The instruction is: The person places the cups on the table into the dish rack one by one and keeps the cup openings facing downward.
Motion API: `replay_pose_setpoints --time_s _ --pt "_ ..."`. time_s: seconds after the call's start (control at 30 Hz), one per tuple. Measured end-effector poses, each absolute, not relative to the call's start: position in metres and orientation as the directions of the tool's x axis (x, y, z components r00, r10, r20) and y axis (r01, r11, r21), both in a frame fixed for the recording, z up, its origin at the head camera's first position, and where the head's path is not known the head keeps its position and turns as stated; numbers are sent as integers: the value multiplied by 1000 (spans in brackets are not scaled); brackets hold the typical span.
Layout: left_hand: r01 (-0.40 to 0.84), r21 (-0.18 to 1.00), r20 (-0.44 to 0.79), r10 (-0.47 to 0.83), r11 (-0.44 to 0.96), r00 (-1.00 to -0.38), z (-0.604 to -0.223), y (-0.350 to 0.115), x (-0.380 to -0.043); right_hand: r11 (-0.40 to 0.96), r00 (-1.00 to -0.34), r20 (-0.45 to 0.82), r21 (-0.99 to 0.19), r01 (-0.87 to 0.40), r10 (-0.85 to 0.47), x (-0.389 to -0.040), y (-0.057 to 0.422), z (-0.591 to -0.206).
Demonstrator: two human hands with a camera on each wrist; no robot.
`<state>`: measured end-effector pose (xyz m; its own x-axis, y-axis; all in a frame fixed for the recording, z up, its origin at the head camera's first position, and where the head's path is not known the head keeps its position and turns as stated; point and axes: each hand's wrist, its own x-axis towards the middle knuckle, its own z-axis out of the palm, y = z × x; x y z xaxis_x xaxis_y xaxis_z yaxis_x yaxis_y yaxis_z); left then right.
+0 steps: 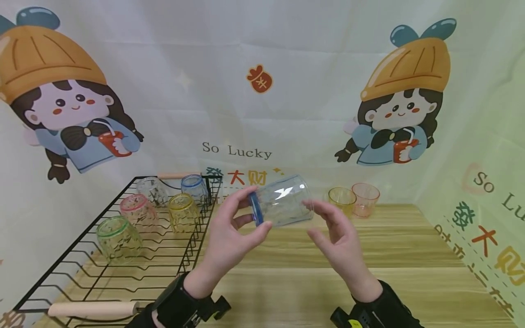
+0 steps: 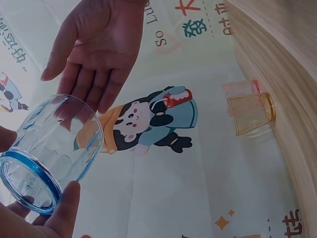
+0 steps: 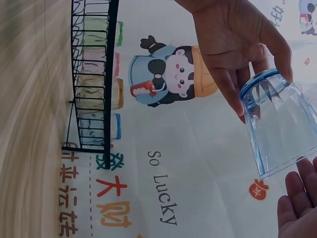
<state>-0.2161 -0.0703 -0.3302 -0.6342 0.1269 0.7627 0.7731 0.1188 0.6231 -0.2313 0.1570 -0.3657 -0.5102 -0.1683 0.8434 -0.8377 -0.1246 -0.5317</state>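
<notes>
A clear glass cup with a thick blue base (image 1: 283, 200) is tilted on its side in mid-air, its mouth towards the right. My left hand (image 1: 231, 228) grips it round the blue base, thumb below and fingers above. My right hand (image 1: 338, 241) is at the mouth end with its fingers spread; in the left wrist view the fingers of the right hand (image 2: 96, 69) show partly through the glass. Whether those fingertips touch the rim I cannot tell. The right wrist view shows the glass cup (image 3: 282, 124) with its blue base pinched by the left hand (image 3: 242, 44).
At the left, a black wire rack (image 1: 139, 289) with wooden handles holds upside-down glasses: green (image 1: 119, 241), pink (image 1: 139, 212), yellow (image 1: 184, 214), blue (image 1: 194, 189) and clear (image 1: 151, 191). A yellow glass (image 1: 342, 200) and a pink glass (image 1: 365, 200) stand at the back right of the wooden table (image 1: 410, 255).
</notes>
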Motion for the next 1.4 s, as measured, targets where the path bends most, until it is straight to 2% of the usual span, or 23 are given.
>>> replay_pose_setpoints --time_s 0.43,0.77,0.97,1.2,1.4 --pt "771 609 761 136 187 -634 -315 -84 -208 -24 -541 813 -559 -829 -215 -229 165 -368" --pt "722 634 723 119 279 -681 -303 -105 -203 10 -543 801 -559 -829 -251 -233 179 -373" --pt "702 638 709 114 316 -696 -294 -120 -201 74 -533 805 -534 -842 -260 -235 190 -376" --pt "670 639 685 115 379 -719 -290 -135 -198 160 -578 774 -555 -816 -260 -234 203 -375" --pt "663 592 700 115 459 -705 -290 -147 -197 233 -596 760 -549 -803 -261 -232 211 -376"
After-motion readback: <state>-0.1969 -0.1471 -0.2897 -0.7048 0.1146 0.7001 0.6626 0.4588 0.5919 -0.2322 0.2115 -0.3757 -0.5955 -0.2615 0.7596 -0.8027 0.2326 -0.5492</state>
